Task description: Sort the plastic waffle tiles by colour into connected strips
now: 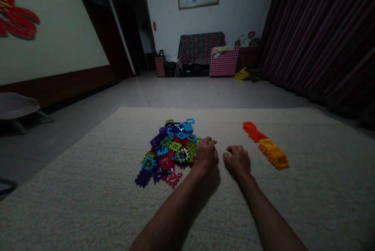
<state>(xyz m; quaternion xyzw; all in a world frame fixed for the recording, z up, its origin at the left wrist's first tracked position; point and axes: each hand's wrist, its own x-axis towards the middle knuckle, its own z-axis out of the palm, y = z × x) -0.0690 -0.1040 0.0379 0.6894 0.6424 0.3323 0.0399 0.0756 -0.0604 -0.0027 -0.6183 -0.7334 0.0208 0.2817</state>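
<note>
A heap of toothed plastic building pieces [175,145] in purple, blue, green and red lies on the light mat. My left hand [206,153] is at the heap's right edge, its fingers bent and slightly apart with nothing visible in them. To its right, my right hand [238,160] hovers low over the mat with loosely curled fingers, a gap showing between thumb and forefinger. Its palm side is hidden. Further right lie a row of orange pieces [250,130] and a stacked row of yellow pieces [272,153], end to end on a slant.
The pale textured mat [88,204] spreads under everything, with grey floor tiles [187,93] beyond it. A low stool [17,106] stands at the left. Dark curtains [319,28] hang at the right, and a cloth-covered cabinet [200,48] stands against the far wall.
</note>
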